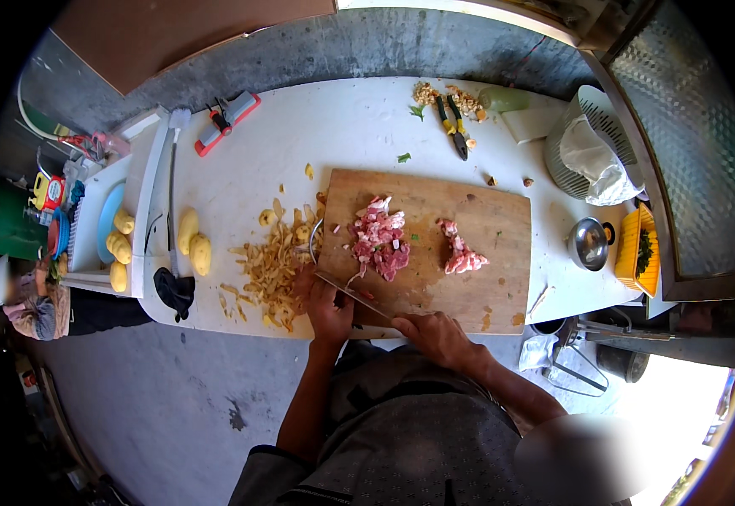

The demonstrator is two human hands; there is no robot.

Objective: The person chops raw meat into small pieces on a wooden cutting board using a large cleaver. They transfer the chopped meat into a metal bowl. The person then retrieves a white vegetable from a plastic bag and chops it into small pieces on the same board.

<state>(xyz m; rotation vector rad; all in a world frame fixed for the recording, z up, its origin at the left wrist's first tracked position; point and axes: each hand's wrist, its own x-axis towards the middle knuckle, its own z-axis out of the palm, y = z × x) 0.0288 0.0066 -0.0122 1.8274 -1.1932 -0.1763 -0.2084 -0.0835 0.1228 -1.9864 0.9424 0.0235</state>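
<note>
A wooden cutting board (469, 211) lies near the front edge of the white table. My right hand (437, 339) is wrapped round the handle of a knife, whose blade (352, 295) slants up and left over the board's front-left corner. Beside the blade's far end is my left hand (328, 314); its fingers are blurred, and their grip is unclear. Just beyond the knife sits a heap of diced raw meat (381, 240), with a pale strip trailing toward the blade. Farther right on the board is a smaller pile of fatty meat (462, 251).
Potato peels (270, 266) are spread left of the board, with peeled potatoes (199, 253) beyond. Yellow-handled pliers (453, 126) lie at the back. A steel bowl (589, 244), a yellow basket (637, 249) and a grey colander (591, 135) stand right. Another person (34, 308) is far left.
</note>
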